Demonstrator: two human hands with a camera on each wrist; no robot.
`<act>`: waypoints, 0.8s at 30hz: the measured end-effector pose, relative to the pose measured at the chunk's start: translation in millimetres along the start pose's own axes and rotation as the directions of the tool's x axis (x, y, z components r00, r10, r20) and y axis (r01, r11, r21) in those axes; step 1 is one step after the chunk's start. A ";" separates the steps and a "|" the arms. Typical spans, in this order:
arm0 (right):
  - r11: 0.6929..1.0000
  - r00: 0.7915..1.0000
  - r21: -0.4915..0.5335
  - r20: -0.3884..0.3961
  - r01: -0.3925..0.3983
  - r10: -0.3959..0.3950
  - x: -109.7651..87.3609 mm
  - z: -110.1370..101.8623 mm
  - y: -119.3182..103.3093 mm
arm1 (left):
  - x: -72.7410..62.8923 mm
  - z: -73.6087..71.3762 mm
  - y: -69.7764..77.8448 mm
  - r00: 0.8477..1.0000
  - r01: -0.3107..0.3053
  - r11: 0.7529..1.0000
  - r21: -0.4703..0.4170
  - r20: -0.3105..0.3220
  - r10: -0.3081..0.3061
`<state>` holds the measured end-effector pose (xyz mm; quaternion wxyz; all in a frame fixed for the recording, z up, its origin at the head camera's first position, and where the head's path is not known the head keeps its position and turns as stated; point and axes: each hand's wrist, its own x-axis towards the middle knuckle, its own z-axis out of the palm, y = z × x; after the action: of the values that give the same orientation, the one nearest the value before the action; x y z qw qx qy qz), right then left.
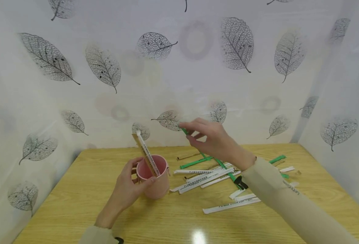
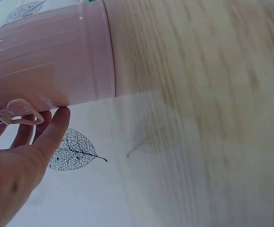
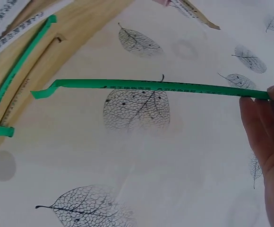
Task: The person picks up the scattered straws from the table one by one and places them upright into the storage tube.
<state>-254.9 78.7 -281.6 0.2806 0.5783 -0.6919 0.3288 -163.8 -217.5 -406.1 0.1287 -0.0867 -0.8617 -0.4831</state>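
A pink pail (image 1: 156, 189) with a small side handle stands upright on the table. My left hand (image 1: 126, 188) holds it from the left, thumb near the rim and fingers round the far side. In the left wrist view, fingertips (image 2: 59, 118) touch the pail wall beside its wire handle (image 2: 26, 111). Leaning inside the pail are a white paper-wrapped straw (image 1: 148, 153) and a brown one (image 1: 143, 149). Above the table, my right hand (image 1: 211, 137) pinches one end of a green paper-wrapped straw (image 3: 151, 86). Its far end is bent in the right wrist view.
Right of the pail lies a loose, crossing pile of straws in white (image 1: 197, 183), green (image 1: 196, 162) and brown wrappers, partly hidden by my right forearm. One white straw (image 1: 228, 205) lies nearer the front. Leaf-patterned sheeting (image 1: 194, 78) encloses the wooden table (image 1: 88, 189) behind and at both sides.
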 end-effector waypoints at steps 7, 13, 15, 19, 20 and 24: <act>0.993 0.984 0.093 -0.152 -0.077 0.091 32.8 8.8 0.5 | 0.0 0.1 -1.1 1.000 0.009 1.000 0.017 -0.003 -0.009; 0.968 0.948 0.227 -0.270 -0.107 0.168 50.4 18.9 1.3 | 0.4 1.2 -1.5 1.000 0.005 1.000 0.016 0.004 -0.005; 0.958 0.939 0.268 -0.291 -0.104 0.184 55.3 21.7 0.4 | 0.8 0.9 -1.3 1.000 0.006 1.000 0.017 0.006 -0.006; 0.937 0.931 0.337 -0.302 -0.095 0.203 61.8 29.6 -1.5 | 1.0 -0.3 -0.8 1.000 0.007 1.000 0.026 0.003 -0.007; 0.933 0.932 0.348 -0.300 -0.093 0.204 62.6 32.0 -2.0 | 1.0 -0.5 -0.6 1.000 0.008 1.000 0.026 0.003 -0.008; 0.936 0.942 0.343 -0.283 -0.078 0.182 63.0 42.7 -4.3 | 0.9 -0.6 0.0 1.000 0.010 1.000 0.022 0.012 -0.010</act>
<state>-262.0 6.2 -259.4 0.2636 0.5102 -0.6122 0.5436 -164.5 -218.0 -405.5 0.1221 -0.0839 -0.8681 -0.4738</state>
